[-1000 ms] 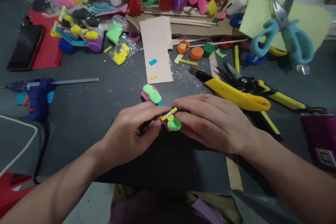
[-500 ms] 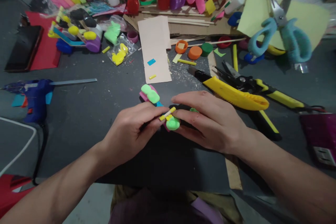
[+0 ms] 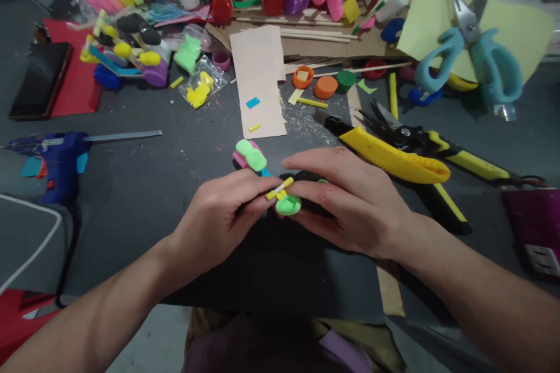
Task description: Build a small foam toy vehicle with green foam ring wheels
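Note:
Both hands are at a small craft model near the table's front edge. It has light-green clay lumps [image 3: 288, 205], pink parts beneath them, a bit of blue, and a short yellow straw piece [image 3: 280, 188] with a pale middle. My left hand [image 3: 223, 207] is closed, thumb and index finger pinching the model at the straw's left end. My right hand [image 3: 354, 198] curls round the model's right side, fingertips against the straw and green clay, its index finger stretched above. Much of the model is hidden by my fingers.
A yellow utility knife [image 3: 394, 157] and pliers [image 3: 459, 160] lie close on the right, blue-handled scissors [image 3: 499, 70] behind them. At left lies a blue glue gun [image 3: 65, 157]. A cardboard piece [image 3: 258, 70], bottle caps [image 3: 326, 87] and a toy vehicle [image 3: 126, 55] are farther back.
My right index finger has shifted slightly up and to the left. The front green lump looks slightly turned; the hold of both hands is otherwise the same.

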Available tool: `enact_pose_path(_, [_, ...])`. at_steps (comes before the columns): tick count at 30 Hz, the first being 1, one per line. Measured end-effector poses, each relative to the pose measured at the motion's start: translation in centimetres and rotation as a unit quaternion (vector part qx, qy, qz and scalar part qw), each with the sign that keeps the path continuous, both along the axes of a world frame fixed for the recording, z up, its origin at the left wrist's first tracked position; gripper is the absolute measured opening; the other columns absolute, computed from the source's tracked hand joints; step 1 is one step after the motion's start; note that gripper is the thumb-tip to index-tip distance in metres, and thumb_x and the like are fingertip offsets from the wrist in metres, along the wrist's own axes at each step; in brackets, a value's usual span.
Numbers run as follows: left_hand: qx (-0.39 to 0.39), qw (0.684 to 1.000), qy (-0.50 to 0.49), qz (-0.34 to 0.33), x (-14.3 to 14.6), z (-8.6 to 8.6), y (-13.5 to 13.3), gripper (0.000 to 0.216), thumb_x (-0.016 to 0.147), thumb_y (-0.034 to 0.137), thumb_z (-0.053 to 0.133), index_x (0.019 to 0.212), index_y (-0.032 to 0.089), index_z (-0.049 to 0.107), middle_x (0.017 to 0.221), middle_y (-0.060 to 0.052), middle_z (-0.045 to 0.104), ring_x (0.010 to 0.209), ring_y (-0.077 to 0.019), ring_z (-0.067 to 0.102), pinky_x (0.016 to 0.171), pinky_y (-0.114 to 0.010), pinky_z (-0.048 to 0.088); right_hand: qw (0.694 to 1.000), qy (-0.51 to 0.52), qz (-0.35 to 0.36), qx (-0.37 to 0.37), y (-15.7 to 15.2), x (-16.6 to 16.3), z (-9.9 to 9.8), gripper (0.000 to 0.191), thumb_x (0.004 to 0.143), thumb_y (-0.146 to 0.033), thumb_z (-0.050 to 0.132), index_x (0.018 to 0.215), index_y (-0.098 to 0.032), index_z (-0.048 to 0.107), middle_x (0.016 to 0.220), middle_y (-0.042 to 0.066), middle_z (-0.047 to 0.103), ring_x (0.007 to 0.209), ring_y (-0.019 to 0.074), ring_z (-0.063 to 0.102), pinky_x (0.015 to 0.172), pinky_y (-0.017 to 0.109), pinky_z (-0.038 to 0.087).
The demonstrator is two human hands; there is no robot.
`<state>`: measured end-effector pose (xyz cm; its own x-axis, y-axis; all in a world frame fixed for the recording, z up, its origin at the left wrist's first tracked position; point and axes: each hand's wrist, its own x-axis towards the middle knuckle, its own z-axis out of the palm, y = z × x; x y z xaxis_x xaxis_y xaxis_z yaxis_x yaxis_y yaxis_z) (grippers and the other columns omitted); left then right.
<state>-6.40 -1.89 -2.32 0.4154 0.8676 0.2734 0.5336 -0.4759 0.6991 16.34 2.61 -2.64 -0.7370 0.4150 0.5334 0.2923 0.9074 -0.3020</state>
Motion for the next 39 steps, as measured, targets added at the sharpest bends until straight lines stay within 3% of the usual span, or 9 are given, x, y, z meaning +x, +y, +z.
enact_pose_path(9, [-0.004,1.000,0.006,-0.019,-0.1,0.3,0.0,0.025,0.094,0.010,0.058,0.115,0.007,0.071,0.101,-0.011,0.077,0.088,-0.0143,0.071,0.079,-0.022,0.053,1.000,-0.008,-0.009,0.022,-0.1,0.6,0.2,0.023,0.090,-0.026,0.069,0.108,-0.014,0.062,0.114,0.016,0.070,0.101,0.0257,0.069,0.084,0.040,0.059])
enact_pose_path(20, [-0.014,1.000,0.006,-0.013,0.1,0.4,-0.2,0.024,0.091,0.019,0.069,0.113,0.011,0.069,0.086,-0.003,0.070,0.077,-0.0111,0.063,0.071,-0.021,0.049,0.998,-0.006,-0.012,0.056,-0.3,0.5,-0.4,0.021,0.088,-0.017,0.070,0.107,-0.016,0.060,0.117,0.014,0.071,0.101,0.0242,0.070,0.088,0.038,0.059])
enact_pose_path(26, [-0.029,0.999,0.008,-0.018,0.1,0.2,-0.1,0.021,0.094,0.024,0.065,0.114,0.016,0.067,0.085,-0.001,0.068,0.075,-0.0114,0.061,0.069,-0.022,0.048,0.995,0.046,-0.053,-0.076,-0.7,-0.1,0.1,0.028,0.093,-0.021,0.065,0.121,-0.018,0.059,0.105,0.008,0.074,0.105,0.0179,0.072,0.093,0.028,0.059])
enact_pose_path(39, [-0.025,0.999,0.025,-0.015,0.3,0.4,-0.1,0.008,0.093,0.022,0.066,0.095,0.015,0.067,0.078,0.001,0.063,0.069,-0.0101,0.056,0.064,-0.020,0.043,0.995,0.024,-0.026,-0.097,-0.5,-0.3,0.6,0.035,0.094,-0.016,0.060,0.128,-0.022,0.057,0.117,0.007,0.073,0.112,0.0182,0.070,0.097,0.029,0.059])
